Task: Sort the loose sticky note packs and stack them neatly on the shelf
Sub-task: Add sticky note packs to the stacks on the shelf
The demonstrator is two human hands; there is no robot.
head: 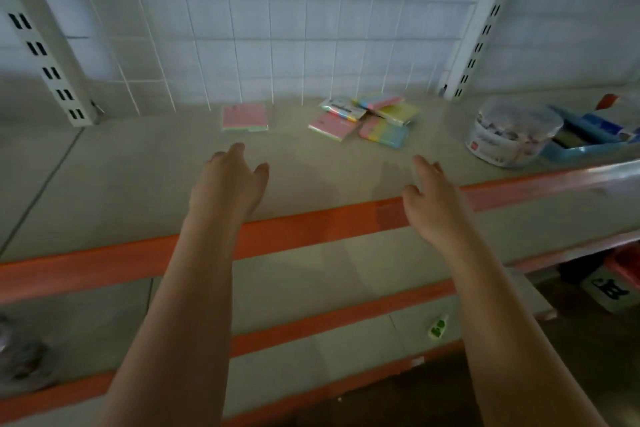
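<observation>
Loosely heaped pastel sticky note packs (369, 121), apparently plastic-wrapped, one pink pack (245, 117) apart, both hands (231, 180) empty, fingers spread.

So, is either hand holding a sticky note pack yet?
No: the left hand and the right hand are both open and empty above the shelf, short of the loose packs.

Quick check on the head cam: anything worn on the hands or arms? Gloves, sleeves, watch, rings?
Nothing worn that shows. The left hand and right hand are bare, with no gloves, rings or markings. Both forearms are bare down to the frame's bottom edge, with no sleeve, watch or band in view. The picture is slightly blurred.
</observation>
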